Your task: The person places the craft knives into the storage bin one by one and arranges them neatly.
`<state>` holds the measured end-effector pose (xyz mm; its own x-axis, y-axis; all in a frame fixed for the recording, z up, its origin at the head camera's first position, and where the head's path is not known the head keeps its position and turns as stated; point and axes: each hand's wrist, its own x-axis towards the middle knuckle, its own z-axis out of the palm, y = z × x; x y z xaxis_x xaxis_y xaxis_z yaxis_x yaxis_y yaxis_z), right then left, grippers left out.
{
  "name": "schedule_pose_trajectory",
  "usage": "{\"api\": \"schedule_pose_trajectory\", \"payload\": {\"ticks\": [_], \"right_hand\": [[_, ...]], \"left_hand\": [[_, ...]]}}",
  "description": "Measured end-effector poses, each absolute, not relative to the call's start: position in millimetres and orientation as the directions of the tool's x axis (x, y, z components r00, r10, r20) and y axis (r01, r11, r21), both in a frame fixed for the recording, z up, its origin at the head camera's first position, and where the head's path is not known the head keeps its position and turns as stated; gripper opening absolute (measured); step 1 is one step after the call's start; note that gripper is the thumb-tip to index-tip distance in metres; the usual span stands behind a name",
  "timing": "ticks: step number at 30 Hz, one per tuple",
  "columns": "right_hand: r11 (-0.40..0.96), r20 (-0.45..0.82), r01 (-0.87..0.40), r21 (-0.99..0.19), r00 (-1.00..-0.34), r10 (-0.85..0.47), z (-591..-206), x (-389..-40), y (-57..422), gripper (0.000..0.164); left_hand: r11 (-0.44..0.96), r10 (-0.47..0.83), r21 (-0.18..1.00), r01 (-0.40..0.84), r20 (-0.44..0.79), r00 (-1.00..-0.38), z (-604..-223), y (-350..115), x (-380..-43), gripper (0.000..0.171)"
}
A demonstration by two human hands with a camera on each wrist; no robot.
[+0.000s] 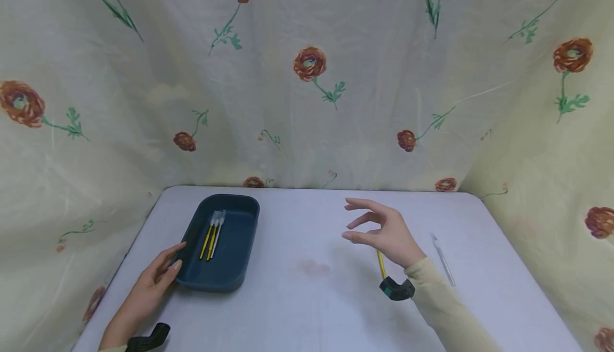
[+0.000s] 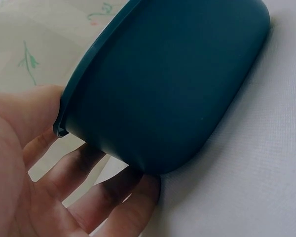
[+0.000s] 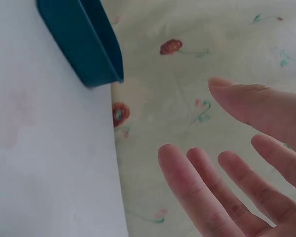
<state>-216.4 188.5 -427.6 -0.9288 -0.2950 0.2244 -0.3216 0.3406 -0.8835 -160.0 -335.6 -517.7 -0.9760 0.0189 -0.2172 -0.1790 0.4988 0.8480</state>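
On the left of the table stands a dark blue plastic tray [image 1: 230, 282]. My left hand [image 1: 148, 293] grips its near left corner, thumb at the rim and fingers against the outer wall; the left wrist view shows that wall [image 2: 163, 84] close up. Inside the tray lie two yellow pens [image 1: 207, 240] and one white pen [image 1: 218, 234], side by side, with clear caps. My right hand [image 1: 388, 229] is held above the table with fingers apart and nothing between them. Beneath it a yellow pen [image 1: 381, 264] shows partly; the hand and wrist camera hide the rest.
A white pen with a clear cap [image 1: 443, 260] lies on the table right of my right wrist. The white table [image 1: 307, 314] has a faint pinkish stain near its middle. Floral curtains [image 1: 360, 101] hang behind the table and at both sides.
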Motion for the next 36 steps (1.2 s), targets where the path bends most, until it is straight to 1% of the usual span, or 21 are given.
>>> {"api": "schedule_pose_trajectory", "payload": {"ticks": [6,12,16,20,27,32,36], "right_hand": [[0.334,0.178,-0.267,-0.904,-0.945,-0.274,-441,-218,214,0.073],[0.347,0.148,-0.232,-0.909,-0.956,-0.252,-455,-219,236,0.071],[0.361,0.109,-0.190,-0.913,-0.966,-0.234,-462,-219,249,0.072],[0.369,0.068,-0.146,-0.918,-0.974,-0.216,-468,-219,258,0.072],[0.332,0.001,-0.065,-0.941,-0.982,-0.190,-482,-222,263,0.070],[0.373,-0.034,-0.031,-0.927,-0.986,-0.165,-496,-229,265,0.072],[0.434,-0.048,-0.022,-0.901,-0.987,-0.151,-505,-237,266,0.070]], "left_hand": [[0.499,0.015,0.847,-0.183,-0.219,-0.976,-517,-335,-160,0.078],[0.503,0.017,0.845,-0.182,-0.221,-0.975,-517,-334,-160,0.079],[0.505,0.020,0.847,-0.169,-0.207,-0.978,-518,-334,-159,0.078],[0.510,0.018,0.845,-0.162,-0.199,-0.980,-518,-334,-159,0.076],[0.504,0.013,0.847,-0.170,-0.204,-0.979,-517,-335,-159,0.076],[0.499,0.016,0.851,-0.161,-0.195,-0.981,-518,-335,-159,0.076],[0.503,0.013,0.849,-0.161,-0.193,-0.981,-518,-335,-158,0.075]]}}
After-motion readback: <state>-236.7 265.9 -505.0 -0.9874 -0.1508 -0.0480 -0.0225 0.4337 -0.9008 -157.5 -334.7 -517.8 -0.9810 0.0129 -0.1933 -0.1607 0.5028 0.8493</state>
